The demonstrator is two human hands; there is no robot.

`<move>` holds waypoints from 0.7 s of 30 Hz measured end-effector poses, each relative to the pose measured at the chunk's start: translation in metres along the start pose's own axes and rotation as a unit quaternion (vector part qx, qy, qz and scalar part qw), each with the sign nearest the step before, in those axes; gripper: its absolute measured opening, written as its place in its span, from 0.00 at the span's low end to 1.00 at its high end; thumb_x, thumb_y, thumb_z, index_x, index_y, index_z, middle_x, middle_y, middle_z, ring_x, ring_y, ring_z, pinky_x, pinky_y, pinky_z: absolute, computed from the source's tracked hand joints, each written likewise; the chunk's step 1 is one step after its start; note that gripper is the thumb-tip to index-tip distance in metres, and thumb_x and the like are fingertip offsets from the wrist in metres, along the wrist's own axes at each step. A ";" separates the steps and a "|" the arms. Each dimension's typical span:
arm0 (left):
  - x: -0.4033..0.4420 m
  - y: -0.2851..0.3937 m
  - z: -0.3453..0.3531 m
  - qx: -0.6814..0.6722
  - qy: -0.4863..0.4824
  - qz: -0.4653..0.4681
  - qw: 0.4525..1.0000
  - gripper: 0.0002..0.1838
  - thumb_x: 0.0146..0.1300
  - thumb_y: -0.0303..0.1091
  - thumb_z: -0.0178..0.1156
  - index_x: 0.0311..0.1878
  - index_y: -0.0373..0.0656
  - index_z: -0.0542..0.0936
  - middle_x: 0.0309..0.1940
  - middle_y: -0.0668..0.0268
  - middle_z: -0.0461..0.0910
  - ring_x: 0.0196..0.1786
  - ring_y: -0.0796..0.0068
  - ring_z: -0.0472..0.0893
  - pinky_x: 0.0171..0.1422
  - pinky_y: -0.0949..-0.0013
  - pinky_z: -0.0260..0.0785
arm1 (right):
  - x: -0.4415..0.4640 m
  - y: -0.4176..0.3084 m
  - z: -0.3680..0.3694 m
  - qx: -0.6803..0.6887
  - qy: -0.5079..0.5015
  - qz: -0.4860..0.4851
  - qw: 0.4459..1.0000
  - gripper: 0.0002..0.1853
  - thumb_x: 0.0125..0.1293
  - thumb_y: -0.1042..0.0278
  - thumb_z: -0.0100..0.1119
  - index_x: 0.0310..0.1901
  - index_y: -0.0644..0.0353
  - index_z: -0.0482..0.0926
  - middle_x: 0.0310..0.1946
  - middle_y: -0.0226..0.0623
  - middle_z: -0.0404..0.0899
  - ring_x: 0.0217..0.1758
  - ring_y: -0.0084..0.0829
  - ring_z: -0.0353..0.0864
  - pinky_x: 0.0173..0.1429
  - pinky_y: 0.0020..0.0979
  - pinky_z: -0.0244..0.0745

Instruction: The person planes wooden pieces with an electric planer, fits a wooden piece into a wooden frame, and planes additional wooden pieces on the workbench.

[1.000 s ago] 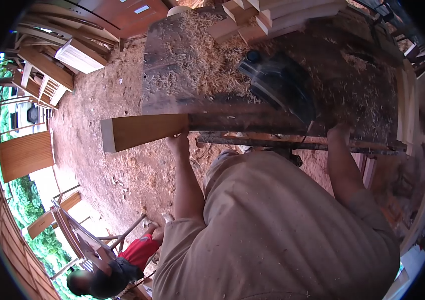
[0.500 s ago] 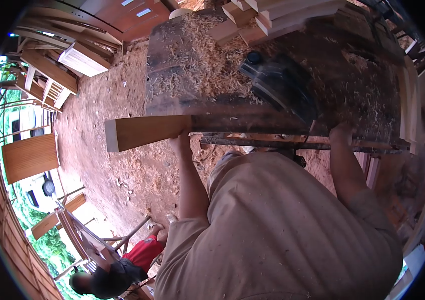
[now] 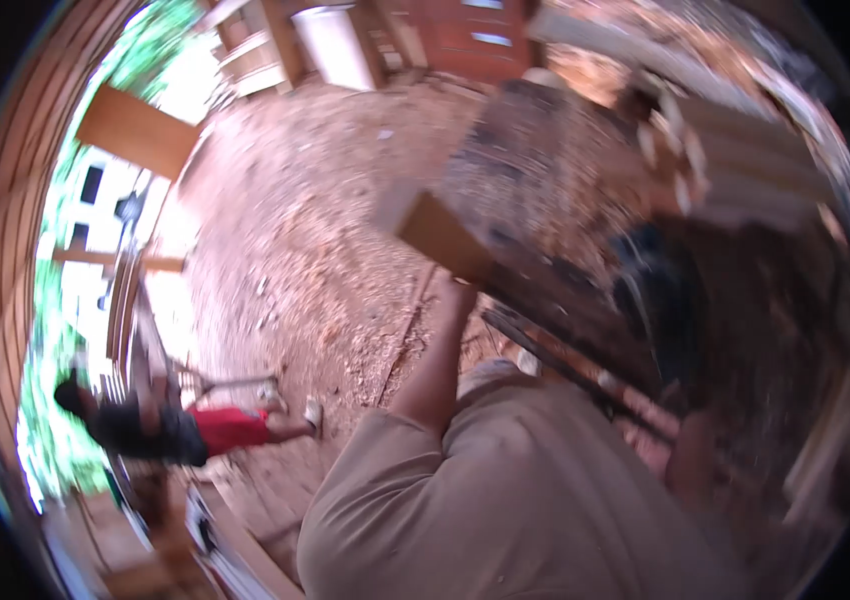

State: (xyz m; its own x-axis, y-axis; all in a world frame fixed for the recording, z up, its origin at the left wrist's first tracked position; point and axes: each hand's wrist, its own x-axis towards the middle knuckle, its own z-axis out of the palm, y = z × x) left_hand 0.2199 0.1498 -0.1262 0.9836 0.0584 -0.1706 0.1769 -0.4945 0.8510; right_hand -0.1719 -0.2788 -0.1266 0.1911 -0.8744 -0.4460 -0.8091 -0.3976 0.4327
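Note:
A squared wooden beam (image 3: pixel 445 240) lies along the near edge of the worktable, its pale end sticking out past the table's left corner. My left hand (image 3: pixel 459 290) is closed on the beam's near side, close to that corner; its fingers are partly hidden beneath the wood. Farther right along the same edge is my right hand (image 3: pixel 690 425), smeared by motion and dark, so its fingers cannot be made out. A dark power tool (image 3: pixel 660 300), shaped like an electric planer, rests on the table beyond the beam.
Wood shavings cover the worktable (image 3: pixel 505 140), and boards (image 3: pixel 745 150) are stacked on its far right. A person in red shorts (image 3: pixel 230 430) stands to the left beside timber. A brown panel (image 3: pixel 137 132) and a red-brown cabinet (image 3: pixel 475 45) stand farther off.
My view has swung left, so the table and beam appear slanted and farther right. The person at left shows more fully. Both hands keep about the same places along the table edge.

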 end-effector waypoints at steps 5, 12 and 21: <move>-0.037 0.066 -0.007 -0.039 0.051 -0.034 0.997 0.18 0.54 0.42 0.73 0.43 0.39 0.86 0.35 0.56 0.88 0.40 0.64 0.87 0.45 0.63 0.77 | 0.014 -0.004 0.001 -0.036 0.040 -0.010 0.999 0.27 0.70 0.57 0.50 0.67 0.61 0.72 0.67 0.46 0.72 0.69 0.44 0.73 0.69 0.47 0.67; -0.038 0.072 -0.011 -0.044 0.039 -0.045 0.997 0.17 0.55 0.42 0.73 0.42 0.39 0.86 0.35 0.56 0.88 0.39 0.63 0.88 0.44 0.61 0.77 | 0.021 -0.007 0.003 -0.063 0.058 -0.005 0.996 0.28 0.71 0.55 0.50 0.69 0.60 0.70 0.68 0.45 0.71 0.69 0.43 0.73 0.69 0.47 0.67; -0.035 0.055 0.005 -0.036 0.064 -0.092 0.993 0.19 0.54 0.40 0.71 0.45 0.37 0.85 0.37 0.53 0.87 0.45 0.58 0.87 0.49 0.59 0.76 | 0.030 0.033 0.039 -0.048 0.058 -0.003 0.997 0.30 0.72 0.52 0.50 0.71 0.59 0.68 0.70 0.44 0.69 0.70 0.42 0.73 0.70 0.48 0.66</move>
State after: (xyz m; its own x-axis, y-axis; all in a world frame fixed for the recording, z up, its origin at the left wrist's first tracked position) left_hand 0.1947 0.1167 -0.0760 0.9299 0.2538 -0.2663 0.3517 -0.4014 0.8457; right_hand -0.2143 -0.3069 -0.1563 0.2639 -0.8957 -0.3580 -0.7517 -0.4235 0.5056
